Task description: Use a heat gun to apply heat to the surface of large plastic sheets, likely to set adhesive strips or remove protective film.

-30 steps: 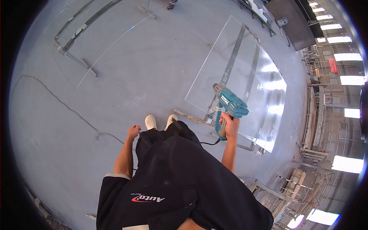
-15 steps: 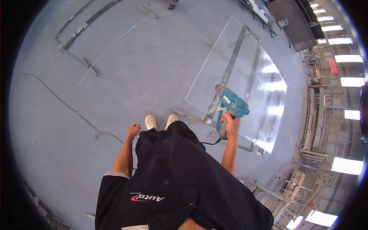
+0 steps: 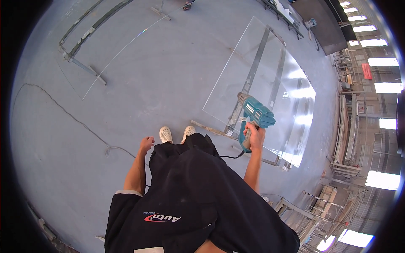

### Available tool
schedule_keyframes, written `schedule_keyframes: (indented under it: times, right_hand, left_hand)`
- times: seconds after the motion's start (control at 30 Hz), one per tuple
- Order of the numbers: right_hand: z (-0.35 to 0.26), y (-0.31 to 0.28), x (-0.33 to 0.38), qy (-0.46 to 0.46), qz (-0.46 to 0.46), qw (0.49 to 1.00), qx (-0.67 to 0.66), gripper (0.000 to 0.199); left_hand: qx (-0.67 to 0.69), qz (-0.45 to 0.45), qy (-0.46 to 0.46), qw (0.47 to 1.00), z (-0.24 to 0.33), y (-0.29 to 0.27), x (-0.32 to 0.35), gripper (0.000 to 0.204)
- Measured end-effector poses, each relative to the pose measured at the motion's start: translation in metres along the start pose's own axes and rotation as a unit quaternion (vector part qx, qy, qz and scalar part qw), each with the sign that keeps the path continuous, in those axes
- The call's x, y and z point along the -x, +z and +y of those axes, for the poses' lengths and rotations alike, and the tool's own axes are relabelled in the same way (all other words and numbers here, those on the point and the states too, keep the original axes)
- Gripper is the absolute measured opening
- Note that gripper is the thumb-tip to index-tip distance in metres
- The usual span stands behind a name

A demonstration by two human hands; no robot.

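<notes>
My right hand (image 3: 255, 138) is wrapped round the handle of a teal heat gun (image 3: 260, 113), its nozzle tilted up and to the left. From the bottom of the handle a black cord (image 3: 230, 157) runs toward my dark clothing. Beyond and beneath the tool, a large clear glass sheet (image 3: 230, 76) lies on a metal stand (image 3: 258, 63), with bright reflections along its right side. My left hand (image 3: 147, 144) hangs at my side over the floor, fingers curled in and nothing visible in them.
Another glass sheet (image 3: 122, 55) rests on a metal frame (image 3: 90, 31) at the far left. A long cable (image 3: 76, 116) snakes over the grey floor to my left. Racks and stacked material (image 3: 346, 126) line the right side. A person's foot (image 3: 187, 6) shows at the top.
Almost nothing differs; the view has shifted slightly. My right hand still grips the heat gun, and my left hand hangs in the same place.
</notes>
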State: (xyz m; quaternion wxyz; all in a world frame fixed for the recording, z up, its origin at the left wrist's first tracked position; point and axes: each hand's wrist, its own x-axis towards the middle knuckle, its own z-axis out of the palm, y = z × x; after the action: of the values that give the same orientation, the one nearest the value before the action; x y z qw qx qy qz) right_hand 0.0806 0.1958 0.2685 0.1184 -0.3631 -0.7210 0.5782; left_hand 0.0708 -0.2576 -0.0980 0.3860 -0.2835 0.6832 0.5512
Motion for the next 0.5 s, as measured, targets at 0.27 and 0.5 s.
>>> schedule_keyframes:
  times: [0.27,0.5]
  right_hand:
    - [0.0,0.003,-0.007,-0.023,-0.055,0.997,0.053,0.02]
    - [0.001,0.011,-0.008,-0.007,-0.037,0.997,0.06,0.021]
  left_hand:
    - [0.01,-0.004,0.004,1.0,-0.001,0.005,-0.001,0.035]
    - [0.004,0.0,-0.002,1.0,0.001,0.007,0.009,0.037]
